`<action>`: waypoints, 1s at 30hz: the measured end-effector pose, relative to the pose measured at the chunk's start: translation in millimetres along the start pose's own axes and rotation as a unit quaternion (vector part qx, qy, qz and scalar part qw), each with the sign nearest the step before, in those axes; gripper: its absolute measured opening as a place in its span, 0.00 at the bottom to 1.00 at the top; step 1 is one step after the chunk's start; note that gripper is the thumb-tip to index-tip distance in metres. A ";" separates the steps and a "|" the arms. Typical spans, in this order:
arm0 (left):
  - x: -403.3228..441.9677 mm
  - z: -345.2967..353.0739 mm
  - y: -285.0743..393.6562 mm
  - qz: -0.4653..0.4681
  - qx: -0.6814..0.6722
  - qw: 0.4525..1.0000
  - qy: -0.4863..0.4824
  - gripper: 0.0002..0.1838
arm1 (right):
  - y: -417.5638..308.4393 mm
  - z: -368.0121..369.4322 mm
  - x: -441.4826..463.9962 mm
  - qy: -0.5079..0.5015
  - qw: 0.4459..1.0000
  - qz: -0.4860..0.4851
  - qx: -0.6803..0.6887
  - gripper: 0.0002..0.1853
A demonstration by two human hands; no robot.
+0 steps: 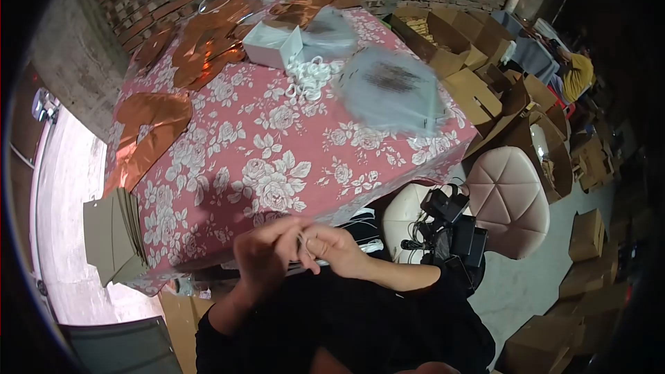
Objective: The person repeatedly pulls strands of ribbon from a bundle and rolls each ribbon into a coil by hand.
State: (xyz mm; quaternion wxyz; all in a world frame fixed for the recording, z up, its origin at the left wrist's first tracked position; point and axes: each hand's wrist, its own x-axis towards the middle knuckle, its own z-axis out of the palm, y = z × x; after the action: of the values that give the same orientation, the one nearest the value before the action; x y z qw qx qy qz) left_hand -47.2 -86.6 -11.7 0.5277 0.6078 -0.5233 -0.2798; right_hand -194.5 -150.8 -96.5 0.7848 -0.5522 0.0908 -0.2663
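Pink cloth (277,142) with white flowers is spread before us in the head view. Just off its near edge, we have our left hand (267,253) and right hand (336,251) touching, fingers bent and drawn close at the tips. Between them, in front of us, shows a small pale thing (302,243), too blurred to name; we cannot tell which fingers clamp it.

Farther across the cloth, we see a heap of white loops (312,77) beside a white box (271,47), with a clear plastic bundle (395,90) to their right. Copper-coloured foil (154,125) lies along the left side, near a stack of grey-green sheets (111,235). To our right, black devices (454,228) and cables rest on a pale seat, next to a quilted chair back (507,197).
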 end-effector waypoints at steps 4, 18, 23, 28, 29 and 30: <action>-2.4 -17.1 -18.0 -0.074 0.116 0.990 -0.019 0.07 | -36.2 -4.8 0.0 -0.054 0.940 -0.174 -0.288 0.08; -19.2 -37.6 -41.4 0.066 -0.018 0.986 -0.153 0.08 | -56.6 -5.9 5.2 -0.188 0.919 -0.195 -0.285 0.07; -15.3 -48.3 2.2 0.125 -0.059 0.924 -0.356 0.08 | -50.4 -14.7 9.8 -0.060 0.935 -0.163 -0.310 0.07; -14.2 -47.5 -9.1 0.132 0.003 0.980 -0.147 0.09 | -41.0 -0.4 9.8 -0.230 0.926 -0.151 -0.259 0.08; -14.0 -46.5 -16.5 0.132 0.023 0.976 -0.173 0.08 | -48.8 -0.6 9.7 -0.250 0.922 -0.138 -0.262 0.08; -16.3 -46.8 -23.5 0.130 0.043 0.970 -0.200 0.07 | -53.9 -2.2 9.3 -0.215 0.932 -0.162 -0.243 0.08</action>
State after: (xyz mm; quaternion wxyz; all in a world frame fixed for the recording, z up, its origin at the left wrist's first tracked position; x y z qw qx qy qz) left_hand -2.2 -57.5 -23.7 0.4176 0.4886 -0.7041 -0.3020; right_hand -204.8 -170.8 -46.6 0.5735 -0.7772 -0.1090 -0.2350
